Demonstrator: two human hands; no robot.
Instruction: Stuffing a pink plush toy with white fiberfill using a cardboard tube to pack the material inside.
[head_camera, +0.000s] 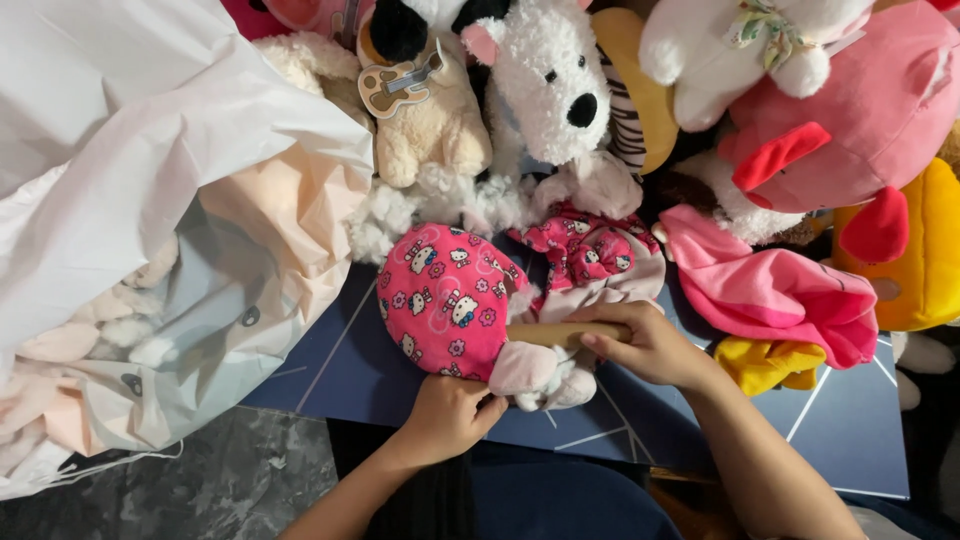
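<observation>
Nearest to us, our left hand (450, 410) pinches the lower edge of a pink plush toy (445, 300), fingers curled shut on the fabric where the printed pink cloth meets the pale pink limb (525, 368). Just beside it, our right hand (650, 345) is closed round a tan wooden stick (560, 332) laid across the toy's middle, thumb on top, fingers wrapped under.

The toy lies on a dark blue board (340, 370) w/ thin white lines, right in front of us, its round printed head to the left and its body, in the same cat-print cloth, to the right.

Handling, as we judge it: light, soft, squashy; it'll fold and flop if lifted by one end. No fragile bits visible. Cloth looks grippy, not slippery. Best hold is prob. a full pinch on the stuffed head or body, not a limb, since limbs dangle. The stick is stiff and would slide out if loose.

To the left, a big white plastic bag (130, 150) w/ pale soft toys inside. Further off, a white plush dog (550, 80), a beige plush bear (430, 125), a big pink plush (870, 110) and a yellow plush (925, 250) crowd the far edge.
</observation>
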